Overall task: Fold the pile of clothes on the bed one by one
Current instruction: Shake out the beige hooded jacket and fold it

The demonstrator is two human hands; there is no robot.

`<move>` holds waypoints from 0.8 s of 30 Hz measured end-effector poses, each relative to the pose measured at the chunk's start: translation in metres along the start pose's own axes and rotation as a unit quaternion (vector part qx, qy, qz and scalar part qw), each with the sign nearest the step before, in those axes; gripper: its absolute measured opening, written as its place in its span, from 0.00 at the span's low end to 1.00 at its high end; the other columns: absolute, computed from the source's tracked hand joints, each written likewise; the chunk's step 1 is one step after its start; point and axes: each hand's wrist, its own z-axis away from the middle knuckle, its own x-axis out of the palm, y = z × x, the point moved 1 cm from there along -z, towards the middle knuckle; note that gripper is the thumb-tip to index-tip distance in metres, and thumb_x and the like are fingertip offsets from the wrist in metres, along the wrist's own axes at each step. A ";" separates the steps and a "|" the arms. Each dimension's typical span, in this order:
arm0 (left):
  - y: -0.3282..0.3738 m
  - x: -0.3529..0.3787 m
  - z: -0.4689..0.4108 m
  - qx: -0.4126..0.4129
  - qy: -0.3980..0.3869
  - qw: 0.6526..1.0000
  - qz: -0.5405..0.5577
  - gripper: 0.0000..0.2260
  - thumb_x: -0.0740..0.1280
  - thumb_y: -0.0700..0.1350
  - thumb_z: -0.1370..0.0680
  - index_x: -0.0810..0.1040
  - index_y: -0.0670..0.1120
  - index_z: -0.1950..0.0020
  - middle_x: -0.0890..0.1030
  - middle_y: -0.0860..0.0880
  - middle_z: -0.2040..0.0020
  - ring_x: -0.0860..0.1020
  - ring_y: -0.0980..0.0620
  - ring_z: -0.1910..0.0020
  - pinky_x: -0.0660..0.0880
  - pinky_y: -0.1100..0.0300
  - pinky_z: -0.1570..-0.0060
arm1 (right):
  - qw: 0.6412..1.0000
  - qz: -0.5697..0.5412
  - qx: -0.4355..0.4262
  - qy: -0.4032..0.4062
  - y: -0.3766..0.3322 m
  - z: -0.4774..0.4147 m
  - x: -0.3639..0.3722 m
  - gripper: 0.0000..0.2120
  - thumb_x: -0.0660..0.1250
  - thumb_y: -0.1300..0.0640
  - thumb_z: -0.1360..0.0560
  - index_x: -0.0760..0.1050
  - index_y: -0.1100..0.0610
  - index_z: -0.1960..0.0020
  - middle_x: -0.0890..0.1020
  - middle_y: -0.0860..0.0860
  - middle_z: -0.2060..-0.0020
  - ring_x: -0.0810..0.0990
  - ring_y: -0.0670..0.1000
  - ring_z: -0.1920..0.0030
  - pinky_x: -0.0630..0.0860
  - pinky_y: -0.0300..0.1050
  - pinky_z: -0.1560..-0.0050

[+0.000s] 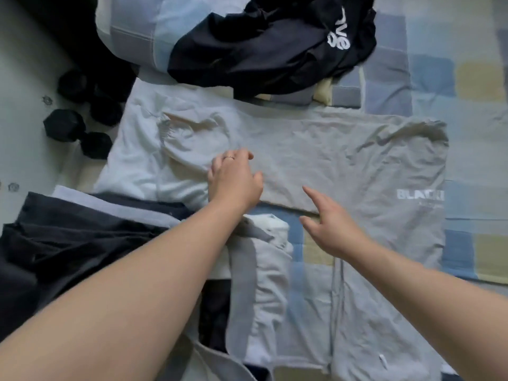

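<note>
A light grey T-shirt (343,166) with white lettering lies spread across the bed, its body running left to right. My left hand (233,180) rests palm down on the shirt's left part, fingers loosely curved, a ring on one finger. My right hand (332,229) hovers over the shirt's near edge with its fingers straight and spread, holding nothing. A white garment (137,160) lies under the shirt's left end. A black garment (269,48) with a white logo is heaped at the far side.
Dark clothes (55,243) and a grey-white bundle (264,257) lie near me on the left. Another grey piece (371,325) lies at the near right. The bed has a blue, grey and yellow checked cover (439,67). Black dumbbells (77,133) sit on the floor to the left.
</note>
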 end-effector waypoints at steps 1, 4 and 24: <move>-0.019 -0.010 -0.020 -0.021 0.001 1.000 -0.021 0.20 0.64 0.52 0.21 0.69 0.51 0.29 0.69 0.47 0.26 0.59 0.43 0.25 0.56 0.49 0.27 | 1.000 -0.001 -0.002 -0.009 -0.015 -0.017 0.006 0.32 0.64 0.53 0.19 0.56 0.49 0.19 0.63 0.50 0.22 0.62 0.52 0.23 0.58 0.45 0.25; -0.077 -0.034 -0.073 -0.086 0.030 0.994 -0.056 0.27 0.68 0.54 0.22 0.65 0.51 0.26 0.59 0.46 0.20 0.52 0.42 0.21 0.51 0.46 0.24 | 0.999 -0.008 -0.018 -0.028 -0.055 -0.069 0.025 0.32 0.63 0.53 0.18 0.53 0.48 0.18 0.61 0.49 0.21 0.60 0.52 0.22 0.57 0.45 0.25; -0.164 -0.050 -0.174 -0.181 0.001 0.908 0.379 0.15 0.75 0.56 0.28 0.82 0.46 0.53 0.86 0.44 0.50 0.83 0.43 0.47 0.78 0.48 0.40 | 0.979 -0.186 0.027 -0.078 -0.155 -0.195 0.044 0.31 0.64 0.54 0.18 0.55 0.46 0.19 0.64 0.49 0.22 0.68 0.52 0.26 0.65 0.40 0.38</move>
